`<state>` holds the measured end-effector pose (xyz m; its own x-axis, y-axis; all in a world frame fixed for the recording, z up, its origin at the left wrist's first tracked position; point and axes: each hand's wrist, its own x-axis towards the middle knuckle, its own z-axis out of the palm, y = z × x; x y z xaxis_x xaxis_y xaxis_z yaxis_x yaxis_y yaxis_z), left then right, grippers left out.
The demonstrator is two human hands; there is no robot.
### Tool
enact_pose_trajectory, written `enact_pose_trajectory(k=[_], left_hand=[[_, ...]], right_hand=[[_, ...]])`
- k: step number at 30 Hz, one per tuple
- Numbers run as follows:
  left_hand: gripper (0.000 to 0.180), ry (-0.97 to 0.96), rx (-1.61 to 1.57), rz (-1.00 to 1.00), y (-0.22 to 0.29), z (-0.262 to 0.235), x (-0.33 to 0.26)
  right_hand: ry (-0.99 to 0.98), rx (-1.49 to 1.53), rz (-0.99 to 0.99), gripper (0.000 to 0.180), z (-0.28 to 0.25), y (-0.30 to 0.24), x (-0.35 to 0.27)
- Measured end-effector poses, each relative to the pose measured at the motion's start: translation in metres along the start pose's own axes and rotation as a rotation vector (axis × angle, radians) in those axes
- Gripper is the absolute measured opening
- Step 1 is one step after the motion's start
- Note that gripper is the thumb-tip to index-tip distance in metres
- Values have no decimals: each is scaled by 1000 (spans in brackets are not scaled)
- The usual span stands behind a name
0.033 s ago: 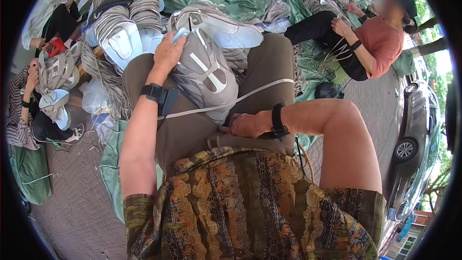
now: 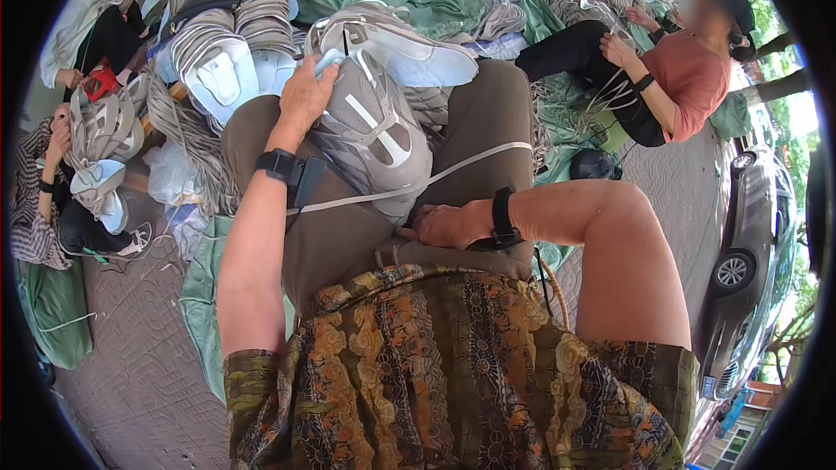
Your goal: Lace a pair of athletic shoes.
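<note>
From my remote seat, the grey shoe upper (image 2: 370,152) lies mostly beyond the pale strap (image 2: 479,158), long axis running away from it; the left hand (image 2: 305,97), beyond the strap, pinches its far end; the right hand (image 2: 451,225), on the strap's near side, curls by its near tip, any hold hidden from me.

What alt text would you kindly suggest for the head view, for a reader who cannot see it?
A seated person grips a grey shoe upper with the left hand, the right hand near its lower end. A pale strap crosses the thighs. Stacked uppers lie ahead; a co-worker sits to the right.
</note>
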<state>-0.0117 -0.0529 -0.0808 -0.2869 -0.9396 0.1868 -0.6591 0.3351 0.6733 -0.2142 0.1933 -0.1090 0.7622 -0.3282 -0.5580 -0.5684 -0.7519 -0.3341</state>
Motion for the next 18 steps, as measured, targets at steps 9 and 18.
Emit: enact_pose_trajectory(k=[9,18], left_hand=[[57,45,28,22,-2,-1,-1],[57,60,14,-2,-1,1,-5]], right_hand=[[-190,254,15,83,-5,5,16],[226,790,197,39,-17,-20,-10]])
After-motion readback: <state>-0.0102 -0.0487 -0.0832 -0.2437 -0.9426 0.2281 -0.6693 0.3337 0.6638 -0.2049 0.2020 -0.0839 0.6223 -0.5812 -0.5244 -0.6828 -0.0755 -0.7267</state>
